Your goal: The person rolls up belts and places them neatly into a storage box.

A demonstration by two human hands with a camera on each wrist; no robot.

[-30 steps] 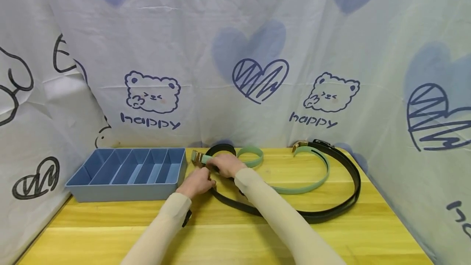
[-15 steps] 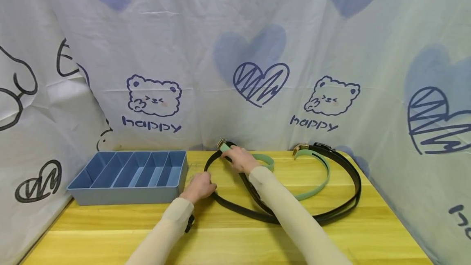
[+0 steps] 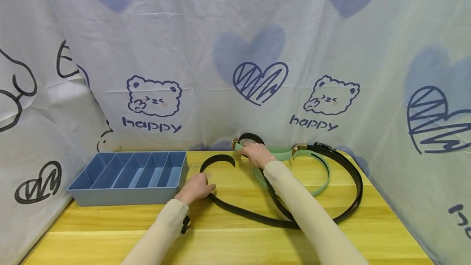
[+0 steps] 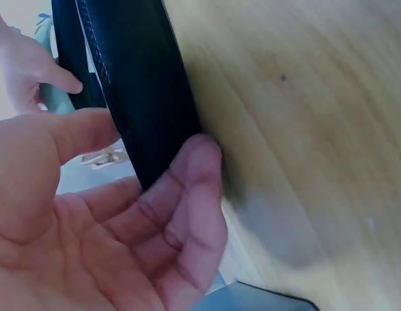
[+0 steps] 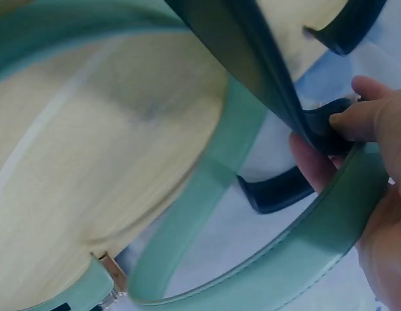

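Observation:
My left hand (image 3: 195, 187) holds a black leather belt (image 3: 250, 214) near its loose end, which curls up behind the hand. In the left wrist view, the strap (image 4: 138, 78) passes between thumb and bent fingers. Farther back and to the right, my right hand (image 3: 257, 154) grips a pale green belt (image 3: 281, 154) beside its gold buckle (image 3: 234, 143), together with a black strap (image 3: 252, 137). The right wrist view has the thumb pressing on the black strap (image 5: 326, 129), while the green belt (image 5: 304, 253) loops beneath the palm.
On the left stands a blue tray (image 3: 125, 198) divided into several slots. At the right lie another green belt (image 3: 325, 171) with a gold buckle (image 3: 299, 147) and a black belt loop (image 3: 357, 175) with a dark buckle (image 3: 324, 146). A printed cloth (image 3: 206, 52) hangs behind the wooden table (image 3: 235, 248).
My right hand has moved right, carrying the green belt and black strap from near the tray. The black belt's end now curls free behind my left hand, which has barely moved.

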